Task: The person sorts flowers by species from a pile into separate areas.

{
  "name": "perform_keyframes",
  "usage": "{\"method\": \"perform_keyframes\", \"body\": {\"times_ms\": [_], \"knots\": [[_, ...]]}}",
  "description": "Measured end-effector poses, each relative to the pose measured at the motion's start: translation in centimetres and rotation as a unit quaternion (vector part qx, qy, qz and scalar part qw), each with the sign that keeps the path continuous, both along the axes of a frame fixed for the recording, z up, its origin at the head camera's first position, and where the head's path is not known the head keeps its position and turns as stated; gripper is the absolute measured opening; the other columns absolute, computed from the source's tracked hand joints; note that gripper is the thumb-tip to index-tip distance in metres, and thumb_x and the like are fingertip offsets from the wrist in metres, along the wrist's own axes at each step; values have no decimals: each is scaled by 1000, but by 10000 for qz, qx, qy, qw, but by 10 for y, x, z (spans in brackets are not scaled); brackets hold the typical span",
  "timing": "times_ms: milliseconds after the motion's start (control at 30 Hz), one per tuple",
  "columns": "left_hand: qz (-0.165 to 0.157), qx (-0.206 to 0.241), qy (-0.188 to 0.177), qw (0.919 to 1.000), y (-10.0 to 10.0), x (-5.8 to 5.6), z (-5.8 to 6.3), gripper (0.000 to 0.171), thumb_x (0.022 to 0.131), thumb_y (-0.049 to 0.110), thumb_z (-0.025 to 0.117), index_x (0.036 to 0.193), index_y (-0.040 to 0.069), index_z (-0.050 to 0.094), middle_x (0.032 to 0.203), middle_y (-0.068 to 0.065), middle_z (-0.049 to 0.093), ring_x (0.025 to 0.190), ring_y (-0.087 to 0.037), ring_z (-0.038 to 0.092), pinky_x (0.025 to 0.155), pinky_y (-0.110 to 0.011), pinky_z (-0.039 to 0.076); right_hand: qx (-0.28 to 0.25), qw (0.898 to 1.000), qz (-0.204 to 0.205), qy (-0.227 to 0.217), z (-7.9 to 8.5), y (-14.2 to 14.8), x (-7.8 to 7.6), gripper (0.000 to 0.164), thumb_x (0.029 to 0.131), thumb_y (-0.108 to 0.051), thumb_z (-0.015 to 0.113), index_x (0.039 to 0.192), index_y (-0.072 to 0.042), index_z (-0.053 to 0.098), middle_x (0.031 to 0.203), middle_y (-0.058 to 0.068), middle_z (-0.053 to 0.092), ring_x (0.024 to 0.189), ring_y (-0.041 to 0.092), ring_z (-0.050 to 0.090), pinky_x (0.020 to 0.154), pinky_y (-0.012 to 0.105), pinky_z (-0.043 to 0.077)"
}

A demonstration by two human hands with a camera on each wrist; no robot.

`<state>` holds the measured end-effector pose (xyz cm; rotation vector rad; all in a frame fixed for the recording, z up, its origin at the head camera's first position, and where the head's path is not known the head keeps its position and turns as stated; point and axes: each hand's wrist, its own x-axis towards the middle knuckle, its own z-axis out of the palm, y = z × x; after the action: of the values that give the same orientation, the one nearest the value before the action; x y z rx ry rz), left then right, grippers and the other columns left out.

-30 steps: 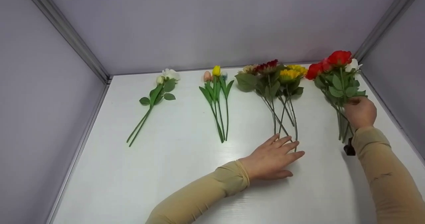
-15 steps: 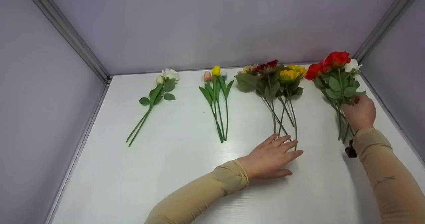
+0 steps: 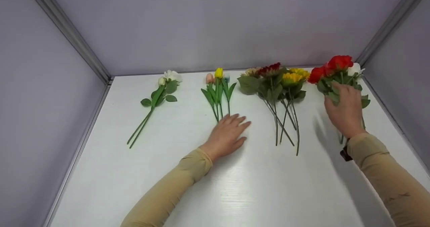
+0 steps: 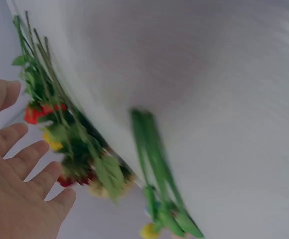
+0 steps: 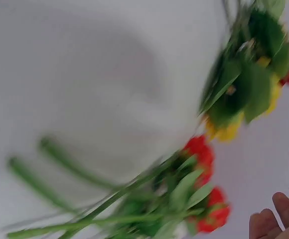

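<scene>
My left hand, fingers spread, is over the lower stems of the tulips and hides their ends. In the left wrist view a gap separates its fingers from the tulip stems. At the right, my right hand hovers in front of the red flowers, covering part of their leaves and stems. The right wrist view shows its fingers loosely extended and apart from the red blooms, with nothing in them.
Between the hands lie yellow sunflowers and a dark red flower with crossing stems. White flowers lie at the left. A white flower is beside the red ones. Walls enclose the white table.
My left hand has moved left from the sunflower stems to the tulip stems. My right hand has let go of the red flower's stem and shifted left and up over the leaves.
</scene>
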<state>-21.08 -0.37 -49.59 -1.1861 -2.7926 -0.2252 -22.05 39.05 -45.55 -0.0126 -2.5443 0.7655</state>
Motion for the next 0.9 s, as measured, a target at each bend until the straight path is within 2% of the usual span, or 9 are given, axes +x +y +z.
{"method": "perform_keyframes", "body": {"times_ms": [67, 167, 300, 467, 567, 700, 800, 900], "knots": [[439, 164, 66, 9989, -31, -12, -4, 50, 104, 31, 60, 151, 14, 52, 152, -9, 51, 144, -30, 41, 122, -48, 24, 118, 9987, 429, 237, 2, -25, 0, 42, 100, -13, 62, 140, 0, 58, 137, 24, 54, 127, 44, 43, 102, 61, 36], [1097, 378, 146, 9931, -82, -26, -12, 44, 103, 23, 62, 144, 8, 58, 142, -13, 58, 135, -32, 49, 118, -49, 31, 380, 9913, 1176, 443, 4, -65, 1, 38, 98, -11, 67, 135, -1, 63, 131, 21, 60, 122, 41, 49, 101, 58, 40], [1945, 640, 412, 9779, -148, -37, -23, 36, 99, 14, 66, 132, 2, 66, 127, -18, 66, 121, -38, 58, 106, -51, 44, 805, 9743, 2103, -17, 2, -122, 5, 38, 98, -16, 70, 134, -5, 65, 131, 15, 63, 123, 36, 52, 104, 55, 43], [2857, 732, 783, 9523, -214, -39, -31, 31, 93, 7, 71, 122, -3, 69, 114, -24, 67, 104, -45, 62, 82, -56, 53, 1319, 9402, 3053, -739, -13, -197, 7, 41, 99, -22, 70, 136, -6, 63, 134, 12, 63, 126, 32, 54, 109, 50, 43], [3272, 780, 716, 9390, -240, -37, -30, 29, 92, 7, 73, 118, -6, 68, 110, -26, 65, 98, -46, 61, 76, -56, 52, 1574, 9208, 3439, -951, -23, -241, 7, 43, 99, -24, 69, 138, -6, 62, 136, 12, 62, 128, 31, 54, 109, 47, 43], [3626, 901, 280, 9272, -261, -32, -28, 26, 92, 11, 74, 111, -7, 69, 103, -25, 64, 93, -44, 60, 75, -55, 51, 1791, 9024, 3769, -1078, -31, -296, 7, 41, 101, -25, 67, 138, -8, 62, 137, 10, 62, 130, 29, 54, 110, 43, 43], [3734, 876, -54, 9235, -269, -30, -24, 22, 94, 14, 72, 105, -6, 70, 97, -24, 65, 89, -43, 62, 72, -54, 52, 1920, 8911, 3963, -1098, -29, -333, 7, 40, 103, -27, 64, 139, -9, 62, 136, 8, 63, 130, 26, 54, 110, 40, 43], [3782, 783, -176, 9222, -274, -29, -21, 17, 94, 13, 69, 97, -4, 71, 89, -22, 65, 84, -42, 63, 67, -54, 53, 2056, 8823, 4106, -1039, -22, -363, 8, 38, 104, -27, 62, 138, -10, 63, 135, 7, 64, 129, 25, 56, 109, 38, 43]]}}
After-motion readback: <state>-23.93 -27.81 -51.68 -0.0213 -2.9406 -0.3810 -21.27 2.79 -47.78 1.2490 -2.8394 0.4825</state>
